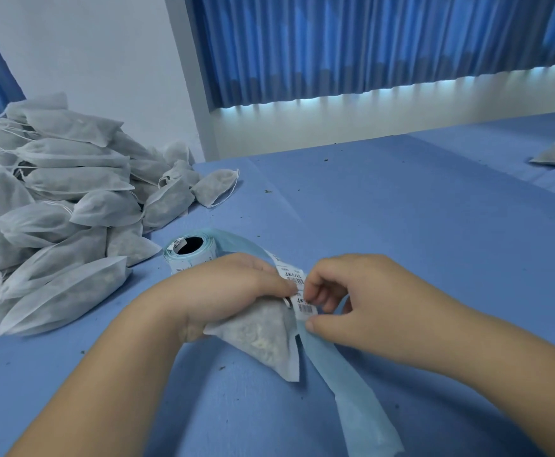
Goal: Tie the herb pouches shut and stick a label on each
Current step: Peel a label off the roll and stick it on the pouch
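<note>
White pouch (259,341) gripped by left hand (226,288); right hand (361,298) pinching label (308,306) on blue backing strip (345,374)

both bare forearms reach in from the lower edge, wrists bent inward. the left hand (233,288) lies knuckles up, fingers curled round a white fabric herb pouch (262,341); the right hand (361,291) seemingly pinches a white barcode label (307,306) between thumb and curled fingertips.
</note>
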`<state>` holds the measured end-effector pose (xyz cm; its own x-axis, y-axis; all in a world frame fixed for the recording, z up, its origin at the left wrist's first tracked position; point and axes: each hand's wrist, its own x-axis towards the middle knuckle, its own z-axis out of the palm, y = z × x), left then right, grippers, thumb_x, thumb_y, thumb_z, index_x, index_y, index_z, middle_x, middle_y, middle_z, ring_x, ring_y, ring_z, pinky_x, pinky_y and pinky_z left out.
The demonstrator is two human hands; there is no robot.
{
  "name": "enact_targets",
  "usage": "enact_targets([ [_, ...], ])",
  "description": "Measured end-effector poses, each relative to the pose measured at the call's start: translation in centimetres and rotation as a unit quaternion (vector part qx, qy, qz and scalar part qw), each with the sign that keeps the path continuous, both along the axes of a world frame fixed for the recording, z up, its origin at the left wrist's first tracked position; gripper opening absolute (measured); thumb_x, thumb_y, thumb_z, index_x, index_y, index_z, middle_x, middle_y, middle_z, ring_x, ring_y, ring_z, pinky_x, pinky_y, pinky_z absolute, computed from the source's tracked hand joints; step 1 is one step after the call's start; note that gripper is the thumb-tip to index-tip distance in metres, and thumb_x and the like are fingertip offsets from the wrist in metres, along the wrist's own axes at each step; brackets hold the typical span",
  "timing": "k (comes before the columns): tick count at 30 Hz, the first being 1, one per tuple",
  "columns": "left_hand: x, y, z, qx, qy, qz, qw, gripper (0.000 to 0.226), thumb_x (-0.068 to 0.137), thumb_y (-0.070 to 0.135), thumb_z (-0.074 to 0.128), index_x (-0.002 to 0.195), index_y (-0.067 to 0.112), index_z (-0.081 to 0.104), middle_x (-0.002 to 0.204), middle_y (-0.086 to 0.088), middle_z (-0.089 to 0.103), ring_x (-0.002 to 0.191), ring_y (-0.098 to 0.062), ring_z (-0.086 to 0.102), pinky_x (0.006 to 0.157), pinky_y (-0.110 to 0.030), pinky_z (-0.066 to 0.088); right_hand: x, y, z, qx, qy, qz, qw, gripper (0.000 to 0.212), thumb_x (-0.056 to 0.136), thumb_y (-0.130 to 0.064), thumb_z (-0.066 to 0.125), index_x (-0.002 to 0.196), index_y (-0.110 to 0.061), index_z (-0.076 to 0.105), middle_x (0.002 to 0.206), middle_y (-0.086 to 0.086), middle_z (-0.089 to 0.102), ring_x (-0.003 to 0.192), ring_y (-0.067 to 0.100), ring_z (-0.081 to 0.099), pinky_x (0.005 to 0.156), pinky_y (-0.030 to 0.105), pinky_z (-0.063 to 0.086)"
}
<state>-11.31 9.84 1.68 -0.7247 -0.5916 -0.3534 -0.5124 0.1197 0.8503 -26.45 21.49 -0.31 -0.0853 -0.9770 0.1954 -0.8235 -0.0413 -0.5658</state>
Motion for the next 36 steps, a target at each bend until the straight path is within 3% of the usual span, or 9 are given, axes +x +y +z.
enact_targets([
  [4, 0.1, -0.1, 0.1, 0.016, 0.006, -0.014, 1.000, 0.034, 0.089, 0.019, 0.067, 0.056, 0.020, 0.060, 0.059, 0.001, 0.052, 0.050, -0.010, 0.049, 0.051, -0.021, 0.039, 0.0, -0.1, -0.3, -0.021, 0.020, 0.006, 1.000, 0.017, 0.075, -0.039, 0.071, 0.086, -0.032, 0.060, 0.084, -0.015, 0.060, 0.083, -0.001, 0.058, 0.072, 0.018, 0.047],
  [9, 0.6, 0.0, 0.5, 0.064, 0.021, -0.078, 0.995, 0.005, 0.072, 0.016, 0.071, 0.072, 0.011, 0.070, 0.068, -0.005, 0.062, 0.058, -0.012, 0.059, 0.056, -0.021, 0.046, 0.0, -0.2, -0.3, -0.037, -0.003, 0.007, 0.999, 0.020, 0.072, -0.039, 0.073, 0.086, -0.030, 0.064, 0.080, -0.018, 0.062, 0.079, 0.000, 0.061, 0.068, 0.015, 0.048],
  [15, 1.0, -0.3, 0.4, 0.037, -0.017, -0.110, 0.993, 0.025, 0.065, 0.018, 0.076, 0.085, 0.005, 0.071, 0.078, -0.009, 0.064, 0.070, -0.017, 0.061, 0.070, -0.029, 0.047, 0.0, -0.2, -0.1, -0.052, -0.031, -0.009, 0.998, 0.014, 0.072, -0.037, 0.074, 0.080, -0.031, 0.064, 0.074, -0.020, 0.064, 0.073, -0.002, 0.062, 0.065, 0.015, 0.049],
  [17, 1.0, -0.3, 0.4, 0.036, -0.025, -0.105, 0.994, 0.029, 0.065, 0.018, 0.076, 0.089, 0.003, 0.071, 0.075, -0.006, 0.067, 0.067, -0.015, 0.063, 0.067, -0.026, 0.051, 0.0, -0.1, 0.1, -0.060, -0.023, -0.010, 0.998, 0.011, 0.074, -0.036, 0.074, 0.079, -0.030, 0.065, 0.074, -0.019, 0.064, 0.073, 0.000, 0.062, 0.065, 0.018, 0.050],
  [22, 0.9, 0.1, 0.7, 0.023, -0.013, -0.107, 0.994, 0.008, 0.068, 0.013, 0.079, 0.072, 0.012, 0.072, 0.068, 0.000, 0.066, 0.063, -0.009, 0.063, 0.062, -0.019, 0.051, 0.2, 0.1, 0.4, -0.072, 0.001, 0.015, 0.997, 0.006, 0.077, -0.031, 0.071, 0.082, -0.029, 0.072, 0.076, -0.017, 0.065, 0.076, 0.003, 0.062, 0.071, 0.026, 0.051],
  [25, 0.9, 0.2, 0.9, 0.015, -0.004, -0.101, 0.995, 0.017, 0.074, 0.007, 0.082, 0.063, 0.017, 0.072, 0.064, 0.002, 0.066, 0.059, -0.006, 0.063, 0.058, -0.017, 0.049, 0.2, 0.2, 0.5, -0.073, 0.022, 0.034, 0.996, 0.010, 0.079, -0.030, 0.069, 0.087, -0.029, 0.076, 0.079, -0.012, 0.068, 0.077, 0.006, 0.062, 0.073, 0.028, 0.050],
  [36, 1.1, 0.2, 1.1, -0.023, -0.005, -0.094, 0.995, 0.008, 0.067, 0.017, 0.085, 0.068, 0.021, 0.078, 0.073, 0.002, 0.072, 0.070, -0.004, 0.067, 0.065, -0.014, 0.050, 0.3, 0.4, 0.7, -0.082, 0.035, 0.044, 0.995, 0.012, 0.081, -0.028, 0.068, 0.089, -0.026, 0.077, 0.078, -0.009, 0.070, 0.076, 0.007, 0.061, 0.071, 0.030, 0.050],
])
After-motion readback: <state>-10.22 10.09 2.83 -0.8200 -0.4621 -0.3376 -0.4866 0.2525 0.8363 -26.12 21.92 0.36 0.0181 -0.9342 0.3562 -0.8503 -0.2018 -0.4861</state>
